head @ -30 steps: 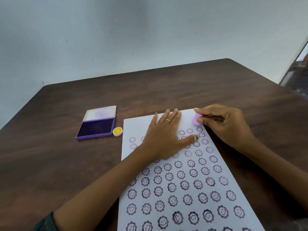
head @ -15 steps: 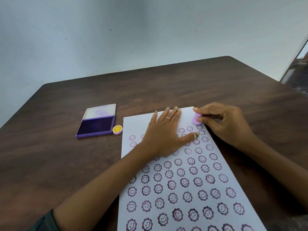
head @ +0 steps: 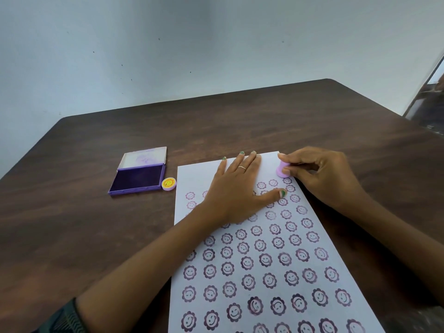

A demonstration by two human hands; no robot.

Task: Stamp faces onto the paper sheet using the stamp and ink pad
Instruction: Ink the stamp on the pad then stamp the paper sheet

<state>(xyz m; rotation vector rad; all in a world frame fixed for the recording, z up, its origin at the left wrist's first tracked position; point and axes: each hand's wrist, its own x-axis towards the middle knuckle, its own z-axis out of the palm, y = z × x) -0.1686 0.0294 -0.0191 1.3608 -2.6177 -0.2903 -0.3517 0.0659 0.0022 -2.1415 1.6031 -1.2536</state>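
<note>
A white paper sheet (head: 197, 179) lies on the dark wooden table, filled with rows of purple flower-shaped smiley faces; its far strip is still blank. My left hand (head: 236, 188) lies flat on the upper part of the sheet, fingers spread. My right hand (head: 322, 176) pinches a small lilac stamp (head: 281, 169), which stands base down on the sheet near the far right corner, just beyond the last printed face. The purple ink pad (head: 138, 179) sits open to the left of the sheet, its lid folded back.
A small round lilac cap with a yellow smiley (head: 169, 183) lies between the ink pad and the sheet. The table (head: 240, 126) reaches to a pale wall behind. A dark object shows at the right edge (head: 430, 106).
The stamp stays near the sheet's far right corner in my right hand, and my left hand stays flat. Only the camera view has shifted a little.
</note>
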